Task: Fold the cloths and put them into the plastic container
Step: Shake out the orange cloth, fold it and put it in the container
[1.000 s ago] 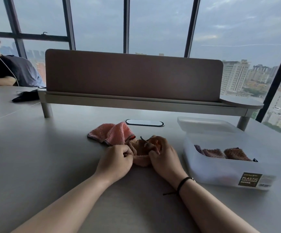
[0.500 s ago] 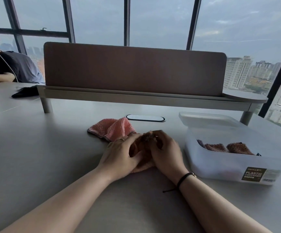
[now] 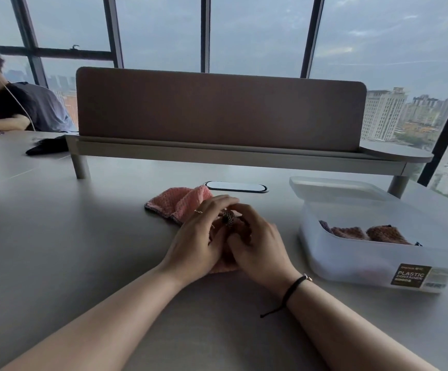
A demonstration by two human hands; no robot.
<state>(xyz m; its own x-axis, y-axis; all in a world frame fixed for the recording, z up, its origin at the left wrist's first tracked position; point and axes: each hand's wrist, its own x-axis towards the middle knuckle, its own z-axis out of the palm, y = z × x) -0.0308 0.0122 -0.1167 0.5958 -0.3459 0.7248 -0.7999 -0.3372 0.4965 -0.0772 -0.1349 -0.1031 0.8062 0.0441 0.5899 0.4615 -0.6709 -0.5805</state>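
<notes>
Left hand (image 3: 198, 236) slid over brown nubby cloth (image 3: 228, 219) | right hand (image 3: 257, 245) fingers curled, gripping it

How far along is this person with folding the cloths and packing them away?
Partly done. A few folded brown cloths already lie in the plastic container. In hand: the left hand and right hand press and pinch a small cloth on the table. Left: the pink cloth behind them lies crumpled and unfolded, and the lid is off.

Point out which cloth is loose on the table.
The light pink waffle-textured cloth, crumpled beyond the left hand; neither hand grips it, unlike the others.
</notes>
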